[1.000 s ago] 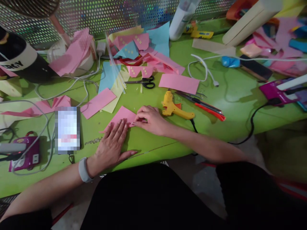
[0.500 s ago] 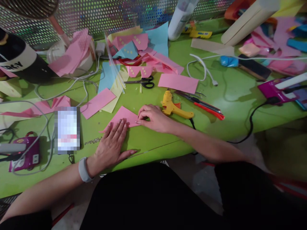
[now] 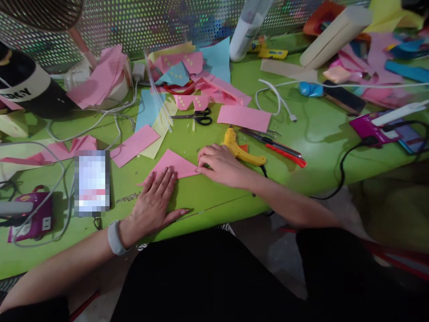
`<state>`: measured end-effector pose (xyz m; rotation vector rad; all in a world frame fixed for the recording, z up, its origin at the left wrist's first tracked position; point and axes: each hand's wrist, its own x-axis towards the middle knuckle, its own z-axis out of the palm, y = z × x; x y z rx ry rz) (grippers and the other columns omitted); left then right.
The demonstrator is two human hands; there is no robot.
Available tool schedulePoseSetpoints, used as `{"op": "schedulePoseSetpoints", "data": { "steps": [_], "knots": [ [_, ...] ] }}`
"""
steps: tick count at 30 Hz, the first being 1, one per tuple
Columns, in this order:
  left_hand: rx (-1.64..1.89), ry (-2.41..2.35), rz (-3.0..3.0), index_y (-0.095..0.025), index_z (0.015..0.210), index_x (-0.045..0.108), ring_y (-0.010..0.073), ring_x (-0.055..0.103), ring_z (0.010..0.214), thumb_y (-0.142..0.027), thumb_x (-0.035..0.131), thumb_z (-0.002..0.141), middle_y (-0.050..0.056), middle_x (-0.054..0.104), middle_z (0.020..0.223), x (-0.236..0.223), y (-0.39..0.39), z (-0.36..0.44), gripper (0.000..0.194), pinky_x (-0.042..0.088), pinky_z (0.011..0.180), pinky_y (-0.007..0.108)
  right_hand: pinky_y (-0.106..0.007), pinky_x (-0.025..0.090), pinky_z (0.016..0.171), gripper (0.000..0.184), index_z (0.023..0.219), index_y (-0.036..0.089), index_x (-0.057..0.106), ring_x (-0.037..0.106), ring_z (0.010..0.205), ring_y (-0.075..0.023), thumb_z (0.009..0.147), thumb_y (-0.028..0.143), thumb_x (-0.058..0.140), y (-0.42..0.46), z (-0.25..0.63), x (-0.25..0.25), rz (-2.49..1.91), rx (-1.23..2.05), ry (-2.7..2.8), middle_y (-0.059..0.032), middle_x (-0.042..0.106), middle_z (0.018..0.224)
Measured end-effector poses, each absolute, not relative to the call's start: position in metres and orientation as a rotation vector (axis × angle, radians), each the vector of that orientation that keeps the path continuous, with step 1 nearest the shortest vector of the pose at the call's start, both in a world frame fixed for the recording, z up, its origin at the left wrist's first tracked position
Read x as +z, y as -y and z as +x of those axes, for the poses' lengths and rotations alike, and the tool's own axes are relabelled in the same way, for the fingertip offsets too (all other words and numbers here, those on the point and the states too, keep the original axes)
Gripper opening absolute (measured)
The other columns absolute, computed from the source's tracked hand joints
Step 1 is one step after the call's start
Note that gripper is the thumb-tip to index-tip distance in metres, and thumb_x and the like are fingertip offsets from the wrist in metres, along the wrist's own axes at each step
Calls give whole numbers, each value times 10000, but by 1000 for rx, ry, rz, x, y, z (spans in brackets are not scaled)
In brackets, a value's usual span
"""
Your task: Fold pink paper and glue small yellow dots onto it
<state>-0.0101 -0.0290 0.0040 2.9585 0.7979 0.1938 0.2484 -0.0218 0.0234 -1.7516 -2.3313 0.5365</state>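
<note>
Though earlier inward, right hand [image 3: 219, 165] outward

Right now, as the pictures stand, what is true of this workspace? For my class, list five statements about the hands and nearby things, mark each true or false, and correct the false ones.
1. The fingers of the left hand lie on a triangular pink paper. True.
2. The right hand is gripping the glue gun. False: the right hand is at the paper's right corner, and the yellow glue gun lies beyond it.
3. A pale band is around the left wrist. True.
4. The scissors stand upright in a cup. False: the scissors lie flat on the table.
5. The table is green. True.
</note>
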Motion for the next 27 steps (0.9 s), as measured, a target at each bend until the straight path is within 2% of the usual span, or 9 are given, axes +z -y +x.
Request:
{"op": "schedulePoseSetpoints", "data": {
  "steps": [11,19,23,27],
  "knots": [
    [190,-799,2948,-52,1569,-39,329,181,1500,-714,360,926,216,213,1606,5,29,-10,1005,200,1209,525,-423,375,855,166,778,188,676,534,994,-247,907,188,571,26,265,29,-1707,484,2380,-63,656,1006],
    [188,-796,2962,-39,1569,-9,329,191,1497,-710,352,930,225,221,1600,6,30,-9,995,191,1212,516,-408,376,830,165,785,188,671,525,968,-251,909,285,620,27,254,24,-1728,483,2268,-65,648,966],
    [191,-797,2954,-53,1572,-14,329,186,1498,-715,355,927,219,210,1604,4,30,-10,995,189,1212,520,-411,376,854,190,801,179,659,519,1005,-266,912,331,634,27,238,21,-1745,420,2215,-91,639,1023],
    [194,-801,2939,-71,1572,-48,320,168,1504,-720,359,922,204,186,1615,2,29,-10,1004,170,1218,517,-409,385,873,157,786,183,653,515,1030,-266,904,286,647,28,231,17,-1702,440,2207,-95,634,1075]
  ]
}}
